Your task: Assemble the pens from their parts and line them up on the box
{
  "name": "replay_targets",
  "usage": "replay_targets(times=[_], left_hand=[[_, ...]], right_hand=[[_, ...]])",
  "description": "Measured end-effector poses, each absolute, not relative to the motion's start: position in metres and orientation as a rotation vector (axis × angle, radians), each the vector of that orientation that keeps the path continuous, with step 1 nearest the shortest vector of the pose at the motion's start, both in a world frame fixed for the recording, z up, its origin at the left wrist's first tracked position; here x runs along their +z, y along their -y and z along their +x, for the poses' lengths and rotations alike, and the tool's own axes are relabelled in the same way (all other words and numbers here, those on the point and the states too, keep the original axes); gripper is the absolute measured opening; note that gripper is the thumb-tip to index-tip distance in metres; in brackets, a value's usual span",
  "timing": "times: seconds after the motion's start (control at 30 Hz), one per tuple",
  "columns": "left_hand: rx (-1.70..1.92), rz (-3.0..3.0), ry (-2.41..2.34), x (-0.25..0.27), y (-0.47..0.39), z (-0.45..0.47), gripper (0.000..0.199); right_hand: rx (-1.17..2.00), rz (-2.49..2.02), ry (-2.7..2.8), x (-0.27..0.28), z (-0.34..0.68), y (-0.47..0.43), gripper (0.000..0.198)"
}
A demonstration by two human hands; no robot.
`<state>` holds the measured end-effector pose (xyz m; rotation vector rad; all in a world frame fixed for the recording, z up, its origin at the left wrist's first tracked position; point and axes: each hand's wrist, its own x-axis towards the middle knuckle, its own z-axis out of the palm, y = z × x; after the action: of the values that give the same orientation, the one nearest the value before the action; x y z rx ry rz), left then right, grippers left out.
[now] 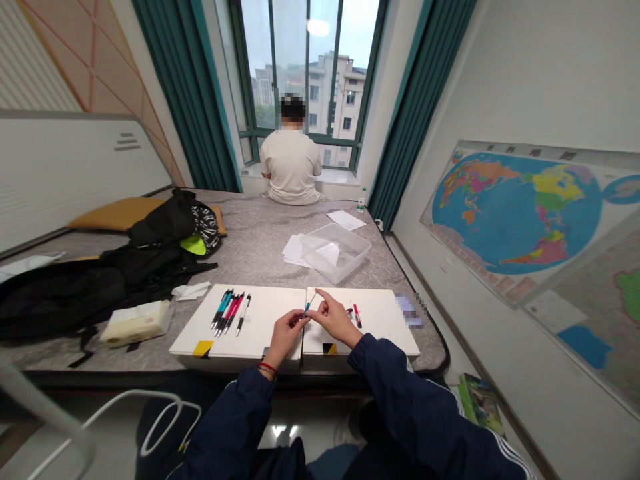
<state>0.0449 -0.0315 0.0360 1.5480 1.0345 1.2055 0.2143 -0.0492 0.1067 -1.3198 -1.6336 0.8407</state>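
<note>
Over the seam between two white boxes, my left hand (286, 339) pinches a short teal pen barrel (307, 309). My right hand (334, 320) is closed at the barrel's upper end, its fingertips on a thin pen refill (313, 297) that sticks up out of it. Fingers partly hide both parts. Several assembled pens (230, 312) in teal, red and white with black lie side by side on the left box (193, 327). Beside my right hand, a red pen barrel (357, 316) rests on the right box (383, 333), with a small dark part partly covered by my fingers.
Behind the boxes stand a clear plastic bin (340, 257) and loose papers (295, 251). A tissue pack (136, 323) and a black backpack (65, 287) lie to the left. A person in a white shirt (291, 163) sits at the far edge, facing the window. A bottle (361, 200) stands nearby.
</note>
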Motion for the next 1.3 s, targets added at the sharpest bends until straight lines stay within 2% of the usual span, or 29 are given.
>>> replay_targets(times=[0.03,0.2,0.4,0.63,0.73,0.8,0.93,1.3], left_hand=[[1.209,1.534,-1.029,0.035,0.031,0.045,0.030],[1.254,1.494,-1.071,0.029,0.029,0.045,0.030],[1.260,1.499,-1.125,0.027,0.030,0.045,0.030],[1.256,1.506,-1.149,0.027,0.029,0.046,0.029],[1.283,1.476,-1.103,0.028,0.029,0.046,0.030],[1.279,1.472,-1.088,0.029,0.029,0.046,0.032],[1.240,1.489,-1.076,0.031,0.031,0.047,0.033],[1.201,1.531,-1.075,0.033,0.033,0.046,0.033]], right_hand=[[0.840,-1.334,1.595,0.103,0.218,0.052,0.064],[0.757,-1.420,1.520,0.090,0.243,0.064,0.032],[0.401,-1.602,1.381,0.090,0.302,0.037,0.031],[0.563,-1.695,1.664,0.101,0.335,-0.001,0.015],[0.627,-1.604,1.808,0.111,0.314,-0.002,0.017],[0.778,-1.472,1.806,0.119,0.293,0.001,0.018],[1.055,-1.215,1.639,0.128,0.249,0.011,0.033],[0.938,-1.090,1.825,0.141,0.228,0.004,0.029]])
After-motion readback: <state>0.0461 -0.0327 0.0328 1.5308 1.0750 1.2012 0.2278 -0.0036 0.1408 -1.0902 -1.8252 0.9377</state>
